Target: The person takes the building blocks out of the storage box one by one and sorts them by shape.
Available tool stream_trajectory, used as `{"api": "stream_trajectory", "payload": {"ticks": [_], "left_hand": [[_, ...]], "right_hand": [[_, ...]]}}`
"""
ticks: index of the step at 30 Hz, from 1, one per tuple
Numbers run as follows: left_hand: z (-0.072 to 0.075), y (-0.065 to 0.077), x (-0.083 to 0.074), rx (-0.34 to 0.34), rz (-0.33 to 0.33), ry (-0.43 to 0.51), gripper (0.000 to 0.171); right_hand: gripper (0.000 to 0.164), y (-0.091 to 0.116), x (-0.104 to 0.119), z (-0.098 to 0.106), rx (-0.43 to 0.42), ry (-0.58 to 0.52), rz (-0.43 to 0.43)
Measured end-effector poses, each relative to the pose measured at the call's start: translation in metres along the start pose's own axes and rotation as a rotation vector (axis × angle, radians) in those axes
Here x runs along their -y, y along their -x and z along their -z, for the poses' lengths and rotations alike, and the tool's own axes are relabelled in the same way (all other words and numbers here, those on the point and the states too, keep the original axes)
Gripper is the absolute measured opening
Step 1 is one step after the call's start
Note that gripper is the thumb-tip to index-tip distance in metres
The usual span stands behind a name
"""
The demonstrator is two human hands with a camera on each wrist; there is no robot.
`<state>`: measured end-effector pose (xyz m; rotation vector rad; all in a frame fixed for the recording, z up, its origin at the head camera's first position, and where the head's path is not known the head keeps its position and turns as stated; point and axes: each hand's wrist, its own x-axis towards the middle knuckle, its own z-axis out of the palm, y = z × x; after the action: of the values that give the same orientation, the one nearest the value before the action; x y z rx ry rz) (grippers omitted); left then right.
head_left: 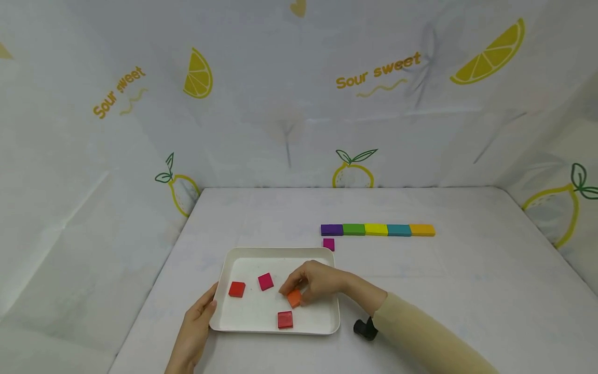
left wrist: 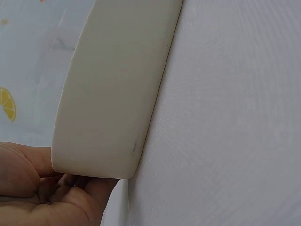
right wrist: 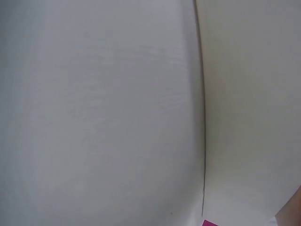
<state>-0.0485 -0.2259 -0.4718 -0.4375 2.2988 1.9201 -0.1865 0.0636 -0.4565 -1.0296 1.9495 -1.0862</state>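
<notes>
A white tray (head_left: 261,324) lies on the table with several small blocks in it. My left hand (head_left: 195,322) grips the tray's left end, and the left wrist view shows the fingers (left wrist: 96,193) against its wall. Over the tray's right half, my right hand (head_left: 317,280) pinches an orange block (head_left: 294,298) between thumb and fingers. A red block (head_left: 236,289), a pink block (head_left: 266,281) and another red block (head_left: 285,320) lie loose around it. The right wrist view shows mostly tray wall and tablecloth, with the pinched block out of sight.
Behind the tray runs a touching row of purple (head_left: 331,230), green (head_left: 353,229), yellow (head_left: 376,229), blue (head_left: 399,230) and orange-yellow (head_left: 422,230) blocks. A magenta block (head_left: 329,244) sits below the row's left end. A black object (head_left: 365,329) lies near the right forearm.
</notes>
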Motion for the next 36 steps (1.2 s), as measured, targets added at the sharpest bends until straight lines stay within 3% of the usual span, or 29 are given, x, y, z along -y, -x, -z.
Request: {"api": "stream_trajectory", "payload": {"ticks": [8,19,25,30,36], "left_hand": [[0.002,-0.001,-0.001,0.011,0.004,-0.005,0.051],[0.002,-0.002,0.001,0.010,-0.004,0.004,0.050],[0.002,-0.002,0.001,0.005,-0.010,0.002,0.050],[0.003,-0.002,0.002,0.006,-0.001,-0.023,0.050],[0.003,-0.002,0.001,0.003,0.019,-0.040,0.050]], "right_hand": [[0.039,0.003,-0.003,0.011,-0.095,-0.051,0.043],[0.041,0.037,-0.002,0.078,-0.416,-0.149,0.073],[0.042,0.060,-0.015,0.103,-0.543,-0.128,-0.018],[0.043,0.074,-0.038,0.107,-0.568,-0.111,-0.140],[0.041,0.075,-0.063,0.105,-0.519,-0.070,-0.169]]}}
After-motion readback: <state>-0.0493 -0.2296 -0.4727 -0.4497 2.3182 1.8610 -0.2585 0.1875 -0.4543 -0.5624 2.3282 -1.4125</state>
